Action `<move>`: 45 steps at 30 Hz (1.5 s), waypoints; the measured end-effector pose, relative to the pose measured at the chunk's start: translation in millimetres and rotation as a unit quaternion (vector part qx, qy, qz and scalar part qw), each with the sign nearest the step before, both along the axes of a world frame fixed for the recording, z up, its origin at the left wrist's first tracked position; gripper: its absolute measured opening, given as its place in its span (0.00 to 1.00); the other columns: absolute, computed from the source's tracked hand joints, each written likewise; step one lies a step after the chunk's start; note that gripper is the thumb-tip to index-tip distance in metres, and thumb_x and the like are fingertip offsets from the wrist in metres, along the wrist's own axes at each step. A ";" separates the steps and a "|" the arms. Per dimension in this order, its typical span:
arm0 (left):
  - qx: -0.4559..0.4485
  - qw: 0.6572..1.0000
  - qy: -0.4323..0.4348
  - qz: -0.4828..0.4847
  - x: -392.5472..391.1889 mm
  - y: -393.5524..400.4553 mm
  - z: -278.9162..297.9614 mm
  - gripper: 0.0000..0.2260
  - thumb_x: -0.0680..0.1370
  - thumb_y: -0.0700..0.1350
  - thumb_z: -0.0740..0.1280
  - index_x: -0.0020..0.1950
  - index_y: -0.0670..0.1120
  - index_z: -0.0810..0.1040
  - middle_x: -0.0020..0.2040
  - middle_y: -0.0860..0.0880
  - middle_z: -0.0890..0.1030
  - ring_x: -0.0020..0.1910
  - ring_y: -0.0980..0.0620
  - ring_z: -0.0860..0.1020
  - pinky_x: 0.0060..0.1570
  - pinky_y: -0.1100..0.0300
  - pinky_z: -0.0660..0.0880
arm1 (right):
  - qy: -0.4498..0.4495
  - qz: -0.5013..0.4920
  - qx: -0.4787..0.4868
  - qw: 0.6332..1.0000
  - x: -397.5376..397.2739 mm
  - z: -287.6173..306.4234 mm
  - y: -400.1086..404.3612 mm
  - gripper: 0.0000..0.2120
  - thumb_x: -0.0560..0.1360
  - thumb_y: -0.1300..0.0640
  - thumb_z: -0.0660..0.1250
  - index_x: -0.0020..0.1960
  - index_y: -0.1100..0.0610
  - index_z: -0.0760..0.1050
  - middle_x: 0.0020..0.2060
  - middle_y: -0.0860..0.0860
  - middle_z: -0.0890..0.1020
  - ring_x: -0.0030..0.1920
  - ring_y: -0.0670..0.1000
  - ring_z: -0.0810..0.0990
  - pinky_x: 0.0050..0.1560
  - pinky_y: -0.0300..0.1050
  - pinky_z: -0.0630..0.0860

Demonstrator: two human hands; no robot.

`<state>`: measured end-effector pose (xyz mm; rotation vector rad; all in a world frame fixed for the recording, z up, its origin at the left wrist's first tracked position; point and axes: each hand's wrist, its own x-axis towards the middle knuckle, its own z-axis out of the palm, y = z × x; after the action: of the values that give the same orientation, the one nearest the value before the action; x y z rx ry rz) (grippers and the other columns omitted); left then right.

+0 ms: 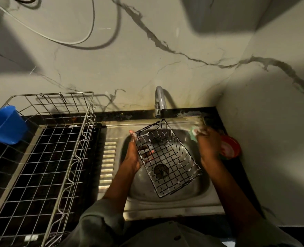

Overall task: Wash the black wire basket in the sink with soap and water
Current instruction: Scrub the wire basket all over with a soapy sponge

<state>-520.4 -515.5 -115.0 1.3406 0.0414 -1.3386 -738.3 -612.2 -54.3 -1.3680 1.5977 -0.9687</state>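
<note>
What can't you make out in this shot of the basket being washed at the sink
Head view only:
- Red container: partly behind the right hand; contents unreadable.
- Green sponge: blurred, mostly covered by fingers.
- Tap: whether water is running, unclear.
- Left hand: fingers partly behind the black wire basket.

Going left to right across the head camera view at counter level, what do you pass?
Blue cup → steel dish rack → left hand → black wire basket → right hand with a sponge → red container.
</note>
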 end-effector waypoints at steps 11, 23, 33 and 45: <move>-0.009 0.996 -0.085 -0.027 -29.5 -0.4 19.4 0.31 0.76 0.77 0.55 0.55 0.53 0.81 0.51 0.41 0.85 0.50 0.40 0.83 0.42 0.53 0.78 | 0.378 0.055 -0.126 0.915 90.6 10.6 10.9 0.09 0.77 0.55 0.73 0.56 0.53 0.81 0.46 0.52 0.84 0.43 0.50 0.82 0.41 0.44 0.80; -0.133 0.990 0.049 0.010 -19.7 9.0 29.1 0.37 0.75 0.72 0.63 0.68 0.44 0.82 0.68 0.36 0.81 0.67 0.37 0.79 0.70 0.38 0.73 | 0.079 0.196 -0.111 0.971 126.6 -3.4 50.0 0.12 0.73 0.62 0.76 0.54 0.51 0.85 0.48 0.45 0.88 0.45 0.43 0.85 0.46 0.45 0.84; -0.144 0.989 -0.013 0.009 -15.8 11.9 28.9 0.31 0.76 0.70 0.66 0.61 0.45 0.85 0.59 0.38 0.85 0.62 0.38 0.82 0.58 0.43 0.79 | 0.119 0.345 -0.136 0.921 110.8 -7.6 55.3 0.09 0.74 0.65 0.73 0.51 0.54 0.85 0.43 0.50 0.87 0.42 0.48 0.84 0.45 0.54 0.83; -0.140 0.982 -0.116 0.041 -15.0 3.4 27.3 0.17 0.77 0.50 0.76 0.64 0.49 0.81 0.60 0.46 0.86 0.61 0.45 0.84 0.63 0.42 0.81 | 0.064 0.327 0.010 0.943 82.8 -32.5 82.5 0.10 0.76 0.65 0.68 0.51 0.53 0.83 0.47 0.51 0.86 0.48 0.52 0.84 0.50 0.47 0.79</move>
<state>-535.4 -512.1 -87.7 1.2314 -0.2408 -1.0672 -655.5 -529.7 -86.8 -1.8088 1.0983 -0.4640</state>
